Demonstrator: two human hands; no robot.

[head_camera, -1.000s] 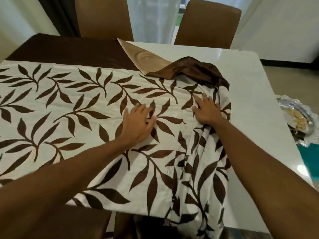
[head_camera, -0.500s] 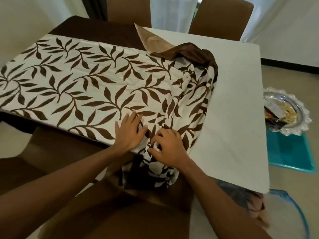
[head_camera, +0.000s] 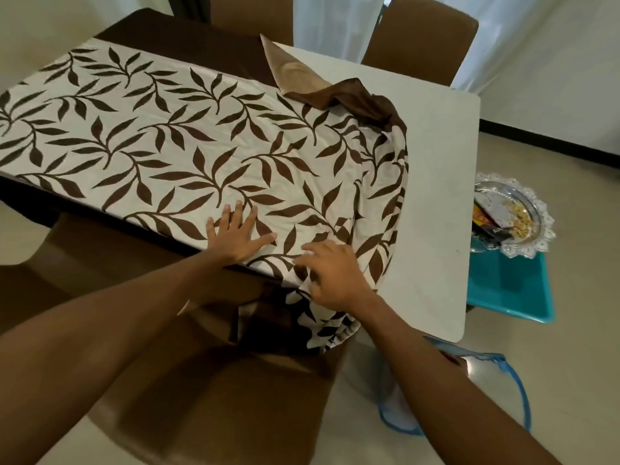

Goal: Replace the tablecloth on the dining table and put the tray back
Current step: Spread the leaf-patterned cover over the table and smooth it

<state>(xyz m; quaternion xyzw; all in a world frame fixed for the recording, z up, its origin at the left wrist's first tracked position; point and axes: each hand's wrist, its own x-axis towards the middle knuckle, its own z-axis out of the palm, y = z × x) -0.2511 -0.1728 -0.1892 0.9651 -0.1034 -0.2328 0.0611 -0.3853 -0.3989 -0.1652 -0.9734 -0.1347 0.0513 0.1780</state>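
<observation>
A cream tablecloth with brown leaves (head_camera: pixel 174 152) covers the left and middle of the white dining table (head_camera: pixel 436 169); its right part lies bunched and hangs over the near edge. Under it a brown cloth (head_camera: pixel 355 99) shows at the far side with a corner folded back. My left hand (head_camera: pixel 238 234) presses flat on the leaf cloth near the table's front edge. My right hand (head_camera: pixel 330 273) grips the bunched folds at that edge, fingers curled into the fabric. The silver tray (head_camera: pixel 513 216), with snacks on it, rests on a teal container to the right of the table.
Two brown chairs (head_camera: pixel 422 35) stand at the far side and another brown chair (head_camera: pixel 214 391) sits right below my arms. The teal container (head_camera: pixel 513 290) is on the floor at right. A clear bag with blue trim (head_camera: pixel 496 391) lies by my right forearm.
Both hands slid from the middle of the cloth toward the near edge. My right hand went from lying flat to gripping the bunched folds. The view pulled back and higher.
</observation>
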